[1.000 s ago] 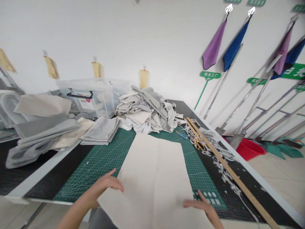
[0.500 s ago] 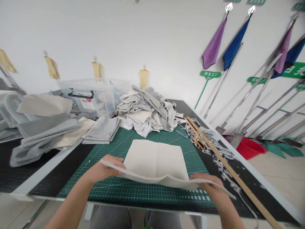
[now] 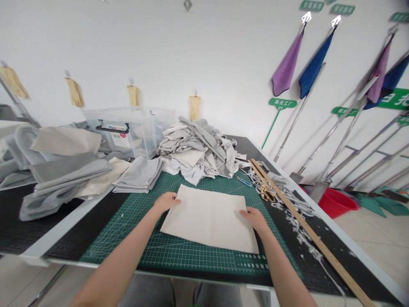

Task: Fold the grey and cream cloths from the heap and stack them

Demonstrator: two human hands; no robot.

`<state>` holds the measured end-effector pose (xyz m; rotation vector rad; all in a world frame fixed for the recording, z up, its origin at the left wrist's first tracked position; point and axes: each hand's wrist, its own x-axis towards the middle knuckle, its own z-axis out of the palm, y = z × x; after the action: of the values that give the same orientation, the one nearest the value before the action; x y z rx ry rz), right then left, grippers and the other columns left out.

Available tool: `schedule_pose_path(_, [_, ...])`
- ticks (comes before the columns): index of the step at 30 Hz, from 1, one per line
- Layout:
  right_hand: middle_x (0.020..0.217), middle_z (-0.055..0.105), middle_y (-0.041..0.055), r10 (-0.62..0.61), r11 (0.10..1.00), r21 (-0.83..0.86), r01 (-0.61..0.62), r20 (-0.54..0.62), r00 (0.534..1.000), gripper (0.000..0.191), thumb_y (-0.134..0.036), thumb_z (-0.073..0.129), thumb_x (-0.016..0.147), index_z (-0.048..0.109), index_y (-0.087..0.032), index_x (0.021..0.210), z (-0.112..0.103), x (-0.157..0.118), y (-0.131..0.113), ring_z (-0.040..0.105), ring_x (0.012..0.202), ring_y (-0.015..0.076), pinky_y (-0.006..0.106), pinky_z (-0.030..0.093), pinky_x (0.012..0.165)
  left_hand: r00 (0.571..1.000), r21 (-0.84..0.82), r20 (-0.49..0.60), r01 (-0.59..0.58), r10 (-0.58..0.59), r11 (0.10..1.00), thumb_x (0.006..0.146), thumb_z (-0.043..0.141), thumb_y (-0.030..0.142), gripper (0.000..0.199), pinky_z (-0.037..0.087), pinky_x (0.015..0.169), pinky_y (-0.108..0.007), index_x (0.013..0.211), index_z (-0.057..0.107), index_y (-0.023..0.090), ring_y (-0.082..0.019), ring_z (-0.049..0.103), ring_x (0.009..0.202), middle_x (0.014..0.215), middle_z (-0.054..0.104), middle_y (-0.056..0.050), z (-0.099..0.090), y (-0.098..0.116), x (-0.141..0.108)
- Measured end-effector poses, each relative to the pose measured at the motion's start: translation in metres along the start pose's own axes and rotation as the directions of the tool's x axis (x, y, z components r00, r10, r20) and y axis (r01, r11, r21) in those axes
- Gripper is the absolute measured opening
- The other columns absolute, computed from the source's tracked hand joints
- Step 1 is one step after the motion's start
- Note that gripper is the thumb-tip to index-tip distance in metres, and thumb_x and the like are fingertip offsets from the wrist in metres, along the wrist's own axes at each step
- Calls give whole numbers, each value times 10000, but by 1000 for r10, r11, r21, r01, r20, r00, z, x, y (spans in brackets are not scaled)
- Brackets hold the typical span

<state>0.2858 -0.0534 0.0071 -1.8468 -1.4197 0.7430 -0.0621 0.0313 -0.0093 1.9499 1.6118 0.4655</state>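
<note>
To keep this fold neat, the far corners of the cream cloth (image 3: 207, 217) were probably best matched before pressing, with both side edges level and the near crease smoothed outward from the middle. The cloth lay doubled on the green mat (image 3: 191, 261), the left hand (image 3: 166, 202) at its left edge, the right hand (image 3: 257, 219) at its right; whether the fingers clamped those edges or merely rested there could not be told. Half a second earlier, both hands held the near flap raised; now it lay flat.
</note>
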Motion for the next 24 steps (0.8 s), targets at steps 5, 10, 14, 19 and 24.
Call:
schedule_pose_path(5, [586, 624, 1, 27, 993, -116, -28, -8, 1000, 219, -360, 493, 638, 624, -186, 615, 6, 6, 12, 545, 582, 146, 215, 363, 521, 998, 20, -61, 33, -32, 999, 621, 479, 380, 254, 221, 466, -195, 506, 475, 154, -89, 395, 480, 477, 423, 42, 13, -9, 5])
schedule_pose_path(10, [580, 607, -20, 11, 984, -177, -17, -34, 999, 205, -341, 468, 644, 612, -196, 631, 8, 4, 17, 525, 592, 138, 204, 348, 522, 997, -8, -81, -14, 13, 1000, 662, 428, 364, 262, 216, 471, -187, 509, 438, 152, -77, 352, 479, 471, 360, 55, 15, -15, 0])
schedule_pose_path(14, [566, 599, -24, -14, 980, -198, 3, -55, 998, 219, -342, 457, 639, 609, -185, 620, 9, 2, 20, 518, 594, 145, 206, 350, 513, 996, -39, -75, -59, 56, 997, 677, 414, 355, 285, 233, 485, -178, 489, 424, 140, -71, 329, 481, 467, 328, 59, 16, -18, -3])
schedule_pose_path(19, [596, 608, -17, -8, 968, -249, -11, -76, 997, 240, -353, 441, 643, 613, -185, 645, 9, 1, 18, 514, 576, 141, 206, 334, 489, 996, -47, -83, -30, 26, 998, 671, 437, 353, 266, 266, 502, -179, 514, 473, 142, -81, 383, 498, 479, 402, 53, 14, -19, -3])
schedule_pose_path(24, [604, 599, 4, 65, 926, -365, -98, -101, 993, 262, -408, 417, 653, 584, -209, 623, 9, 0, 14, 508, 572, 146, 218, 303, 480, 986, -32, -140, 92, -96, 995, 653, 469, 359, 232, 298, 526, -194, 780, 568, 192, -119, 492, 601, 664, 565, 13, 15, -12, -2])
